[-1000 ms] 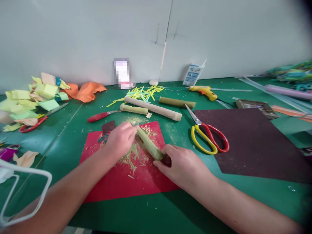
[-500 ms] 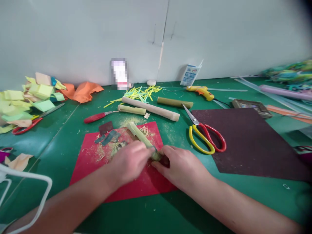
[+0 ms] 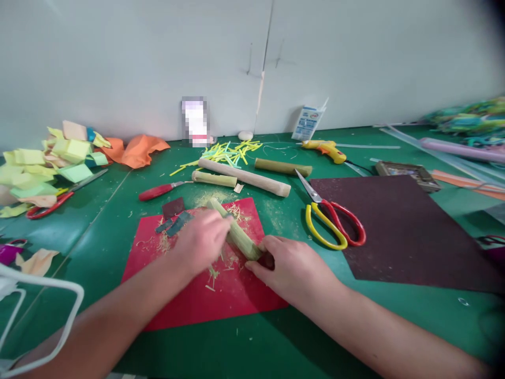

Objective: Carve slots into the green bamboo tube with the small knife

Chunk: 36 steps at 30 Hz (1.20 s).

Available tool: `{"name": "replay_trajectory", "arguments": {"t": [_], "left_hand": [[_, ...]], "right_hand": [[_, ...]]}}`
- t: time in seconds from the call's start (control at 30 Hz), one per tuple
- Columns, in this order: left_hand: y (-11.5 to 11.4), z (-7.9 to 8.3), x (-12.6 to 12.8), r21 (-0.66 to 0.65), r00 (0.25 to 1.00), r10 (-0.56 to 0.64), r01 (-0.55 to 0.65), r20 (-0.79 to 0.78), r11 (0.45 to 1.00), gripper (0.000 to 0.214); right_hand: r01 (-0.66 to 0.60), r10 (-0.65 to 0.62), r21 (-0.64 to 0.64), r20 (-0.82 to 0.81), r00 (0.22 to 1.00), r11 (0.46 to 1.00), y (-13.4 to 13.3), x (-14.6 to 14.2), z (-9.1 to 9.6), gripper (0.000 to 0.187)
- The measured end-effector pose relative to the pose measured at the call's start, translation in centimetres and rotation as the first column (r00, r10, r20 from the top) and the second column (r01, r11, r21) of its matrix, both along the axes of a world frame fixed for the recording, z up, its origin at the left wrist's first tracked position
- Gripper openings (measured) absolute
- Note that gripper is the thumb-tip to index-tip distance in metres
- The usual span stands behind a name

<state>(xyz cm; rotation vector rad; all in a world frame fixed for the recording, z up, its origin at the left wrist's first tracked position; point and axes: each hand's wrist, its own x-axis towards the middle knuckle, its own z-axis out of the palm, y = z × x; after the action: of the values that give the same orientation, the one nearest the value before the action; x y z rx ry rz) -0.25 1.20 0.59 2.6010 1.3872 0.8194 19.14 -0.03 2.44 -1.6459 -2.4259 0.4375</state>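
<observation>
A pale green bamboo tube (image 3: 243,241) lies slantwise over a red sheet (image 3: 189,302). My right hand (image 3: 290,263) is closed around its near end. Against the upper part of the tube, my left hand (image 3: 207,234) has its fingers pinched, with a small dark edge of sandpaper (image 3: 229,216) showing at the fingertips; most of it is hidden. Grey sandpaper scraps (image 3: 179,223) and a brown scrap (image 3: 173,208) lie left of the tube. Shavings (image 3: 213,276) and dust are scattered around it.
Behind lie more bamboo pieces (image 3: 248,178) and a red-handled knife (image 3: 160,192). Scissors (image 3: 335,223) rest partly on a dark sheet (image 3: 398,231) at right. A yellow glue gun (image 3: 327,151) is further back. Folded papers (image 3: 47,166) and a white frame (image 3: 73,305) are at left.
My left hand has slid up along the bamboo tube, away from my right hand, uncovering shavings on the red sheet. My right hand keeps its hold at the near end.
</observation>
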Motion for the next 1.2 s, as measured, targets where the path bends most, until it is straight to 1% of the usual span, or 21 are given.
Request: {"name": "replay_trajectory", "arguments": {"t": [0.1,0.13,0.23,0.27,0.37,0.4,0.43,0.5,0.53,0.57,0.67,0.7,0.83,0.87,0.97,1.0,1.03,1.1,1.13,1.17,1.2], "left_hand": [[-0.4,0.1,0.3,-0.093,0.992,-0.118,0.114,-0.040,0.989,0.025],[-0.4,0.1,0.3,-0.089,0.993,-0.113,0.110,-0.029,0.990,0.025],[-0.1,0.0,0.2,0.000,1.000,-0.010,0.010,0.009,1.000,0.026],[0.0,-0.1,0.1,0.016,1.000,-0.013,0.013,0.004,1.000,0.026],[0.0,-0.4,0.2,-0.007,0.987,-0.155,0.155,-0.027,0.988,0.026],[0.0,-0.5,0.2,-0.017,0.985,-0.173,0.173,-0.024,0.985,0.026],[-0.1,-0.5,0.2,-0.017,0.988,-0.151,0.151,-0.012,0.988,0.026],[-0.2,-0.3,0.3,0.009,0.999,-0.045,0.045,0.012,0.999,0.026],[-0.4,-0.2,0.4,0.015,1.000,-0.013,0.013,0.012,1.000,0.026],[-0.6,-0.1,0.5,0.002,1.000,-0.013,0.013,0.001,1.000,0.025],[-1.0,0.0,0.7,-0.108,0.990,-0.133,0.127,-0.050,0.986,0.024],[-1.0,0.0,0.6,-0.123,0.988,-0.147,0.140,-0.046,0.982,0.023],[-0.5,-0.1,0.1,-0.010,0.999,0.015,-0.014,0.034,1.000,0.025],[-0.5,-0.1,0.1,-0.016,1.000,0.009,-0.008,0.027,1.000,0.026],[-0.8,-0.1,0.4,-0.114,0.991,-0.136,0.133,-0.011,0.984,0.026],[-0.8,-0.1,0.4,-0.129,0.988,-0.156,0.154,-0.002,0.980,0.026],[-0.6,-0.1,0.4,-0.121,0.990,-0.139,0.140,0.017,0.983,0.026],[-0.2,-0.1,0.2,-0.054,0.997,-0.047,0.051,0.058,0.997,0.026],[-0.1,-0.1,0.1,-0.023,0.998,-0.020,0.022,0.063,1.000,0.026],[-0.1,0.0,0.2,-0.013,0.998,-0.022,0.023,0.053,1.000,0.026],[-0.2,0.0,0.2,-0.028,0.998,-0.051,0.052,0.032,0.998,0.026]], "right_hand": [[-0.012,0.012,0.003,-0.007,1.000,1.000,0.0,0.0,0.0,0.018],[-0.012,0.012,0.001,-0.006,1.000,1.000,0.0,0.0,0.0,0.018],[0.000,0.000,-0.010,0.009,1.000,1.000,0.0,0.0,0.0,0.019],[0.000,0.000,-0.008,0.012,1.000,1.000,0.0,0.0,0.0,0.019],[-0.013,0.013,0.017,0.009,1.000,1.000,0.0,0.0,-0.1,0.019],[-0.014,0.014,0.022,0.008,1.000,1.000,0.0,0.0,-0.1,0.019],[-0.010,0.010,0.023,0.007,1.000,1.000,0.0,0.0,-0.1,0.019],[0.002,-0.002,0.017,0.007,1.000,1.000,0.0,0.0,-0.1,0.020],[0.005,-0.006,0.013,0.006,1.000,1.000,0.0,0.0,-0.1,0.020],[0.004,-0.004,0.013,0.003,1.000,1.000,0.0,0.0,-0.1,0.020],[-0.012,0.013,0.016,-0.011,1.000,1.000,-0.1,-0.1,0.0,0.017],[-0.012,0.012,0.015,-0.012,1.000,1.000,-0.1,-0.1,0.0,0.017],[0.013,-0.013,0.004,0.004,1.000,1.000,0.0,-0.1,0.0,0.022],[0.013,-0.013,-0.004,0.006,1.000,1.000,0.0,-0.1,0.0,0.021],[-0.001,0.001,-0.017,-0.002,1.000,1.000,0.1,0.0,0.0,0.017],[-0.004,0.004,-0.016,-0.005,1.000,1.000,0.1,0.0,0.0,0.017],[-0.005,0.005,-0.015,-0.007,1.000,1.000,0.1,0.0,0.0,0.018],[0.003,-0.003,-0.017,-0.002,1.000,1.000,0.1,0.1,0.0,0.020],[0.005,-0.005,-0.021,0.001,1.000,1.000,0.1,0.1,0.1,0.021],[0.005,-0.005,-0.024,-0.001,1.000,1.000,0.1,0.1,0.1,0.020],[0.003,-0.003,-0.028,-0.006,1.000,1.000,0.1,0.0,0.1,0.019]]}}
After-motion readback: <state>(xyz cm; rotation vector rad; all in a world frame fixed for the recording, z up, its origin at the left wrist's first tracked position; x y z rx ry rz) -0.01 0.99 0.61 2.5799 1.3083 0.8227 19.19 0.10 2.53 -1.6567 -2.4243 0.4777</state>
